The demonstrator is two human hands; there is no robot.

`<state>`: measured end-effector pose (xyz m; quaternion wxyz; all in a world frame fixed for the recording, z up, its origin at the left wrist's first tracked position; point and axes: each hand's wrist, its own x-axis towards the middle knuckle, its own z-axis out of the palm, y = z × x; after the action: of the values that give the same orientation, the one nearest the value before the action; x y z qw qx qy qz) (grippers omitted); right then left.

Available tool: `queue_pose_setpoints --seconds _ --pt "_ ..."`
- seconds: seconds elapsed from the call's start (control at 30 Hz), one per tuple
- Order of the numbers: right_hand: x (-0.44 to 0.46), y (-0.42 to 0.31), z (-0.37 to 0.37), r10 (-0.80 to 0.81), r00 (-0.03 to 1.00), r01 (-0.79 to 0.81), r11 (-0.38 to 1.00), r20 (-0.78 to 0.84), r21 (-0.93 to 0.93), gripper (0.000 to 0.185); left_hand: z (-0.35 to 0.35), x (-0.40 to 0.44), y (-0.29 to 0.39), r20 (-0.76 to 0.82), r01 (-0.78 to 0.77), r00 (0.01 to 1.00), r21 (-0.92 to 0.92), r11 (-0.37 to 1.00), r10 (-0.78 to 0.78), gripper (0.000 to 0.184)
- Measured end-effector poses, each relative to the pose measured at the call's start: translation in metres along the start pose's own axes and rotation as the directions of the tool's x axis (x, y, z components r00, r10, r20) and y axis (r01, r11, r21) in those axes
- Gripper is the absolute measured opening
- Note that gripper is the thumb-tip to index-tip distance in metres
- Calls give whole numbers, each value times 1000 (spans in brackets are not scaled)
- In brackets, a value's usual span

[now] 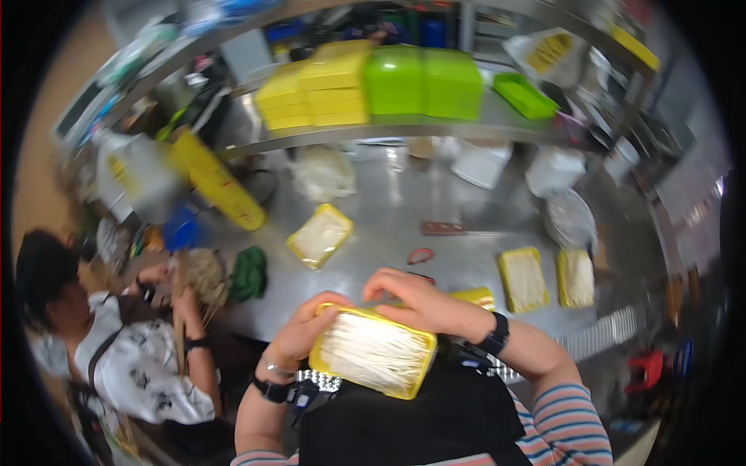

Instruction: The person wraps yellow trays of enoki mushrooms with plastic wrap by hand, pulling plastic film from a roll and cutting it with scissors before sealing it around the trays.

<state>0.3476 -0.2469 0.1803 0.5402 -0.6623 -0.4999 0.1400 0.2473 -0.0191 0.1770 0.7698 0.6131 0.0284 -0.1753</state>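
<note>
A yellow tray of enoki mushrooms (pixel 373 353), long white strands lying side by side, is tilted in front of my black apron. My left hand (pixel 307 330) grips its left end, the thumb over the rim. At the upper edge of the tray is my right hand (pixel 408 299), its fingers bent and its thumb beside the rim; whatever is between those fingers is too small to make out. Just beyond lie a red-handled item (pixel 420 255) and a knife (pixel 443 228) with a brown handle. Another filled yellow tray (pixel 320 236) lies ahead to the left.
Two more filled trays (pixel 524 279) (pixel 576 278) stand on the steel table to the right. Yellow tray stacks (pixel 334 85) and green tray stacks (pixel 423 81) fill the shelf. A clear plastic bag (pixel 322 175) lies under it. At left, a co-worker (pixel 140 349) handles brownish strands.
</note>
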Motion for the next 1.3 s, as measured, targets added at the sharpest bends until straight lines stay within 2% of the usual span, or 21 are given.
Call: queue_pose_setpoints --seconds 0.03,0.1,0.17,0.2,0.23,0.3,0.37,0.4,0.47,0.5,0.57,0.67,0.73,0.8,0.87,0.93,1.0,1.07,1.1,1.17,1.3 --pt "5 2 5 12 999 -15 998 -52 -65 22 0 0 0 20 -7 1000 0 1000 7 24" --pt "16 -4 10 216 976 -215 976 -4 21 22 4 3 2 69 -18 997 -41 999 21 25" --pt "20 12 18 299 954 -290 942 -29 167 21 4 4 1 79 -52 995 -20 998 54 25" --pt "19 19 16 348 928 -320 928 -134 191 20 2 4 0 75 -88 993 -9 996 89 25" --pt "18 27 10 400 884 -352 910 -242 219 19 0 5 -5 49 -128 990 -29 991 130 28" --pt "3 30 -6 526 760 -334 821 -383 464 21 -5 0 -12 -75 -177 983 -92 980 170 28" --pt "-16 29 -14 519 759 -336 830 -394 446 34 -9 -2 -25 -270 -260 939 -152 954 213 28" --pt "-24 28 -11 516 767 -342 832 -381 437 34 -11 -2 -31 -283 -271 934 -161 949 219 28" --pt "-34 23 -1 577 780 -542 816 -242 200 44 -14 2 -40 -446 -388 857 -231 892 258 27" --pt "-33 23 6 579 778 -546 815 -242 194 44 -11 4 -44 -446 -390 857 -238 889 257 27" --pt "-28 24 17 420 875 -482 802 -241 -353 51 -5 12 -48 -506 -424 829 -295 856 236 26" --pt "-16 21 13 539 795 -602 756 -277 -256 51 -2 16 -53 -513 -425 825 -290 857 235 26" --pt "-11 22 14 499 812 -575 772 -302 -271 50 -2 16 -53 -514 -400 826 -246 883 231 25" --pt "-17 25 14 491 790 -598 749 -366 -285 49 -1 17 -60 -388 -329 897 -264 907 213 25" --pt "-15 34 9 543 740 -646 737 -397 -197 50 3 16 -61 -350 -299 915 -253 920 201 26" --pt "-13 25 11 531 755 -602 793 -384 -88 50 3 13 -59 -342 -293 918 -248 923 200 24" --pt "-15 19 6 557 787 -588 808 -265 -46 50 0 11 -56 -300 -228 941 -213 950 158 22" --pt "-24 16 1 594 781 -625 747 -193 -227 51 0 14 -57 -246 -169 962 -192 967 119 21" --pt "-29 12 -2 606 756 -653 726 -246 -218 51 -2 18 -62 -221 -178 965 -167 970 139 22" --pt "-33 9 -2 524 832 -554 761 -183 -337 51 -1 26 -60 -164 -165 976 -145 976 140 22" --pt "-36 -6 -8 549 825 -552 736 -132 -393 44 5 33 -49 -117 -133 986 -116 984 119 23"
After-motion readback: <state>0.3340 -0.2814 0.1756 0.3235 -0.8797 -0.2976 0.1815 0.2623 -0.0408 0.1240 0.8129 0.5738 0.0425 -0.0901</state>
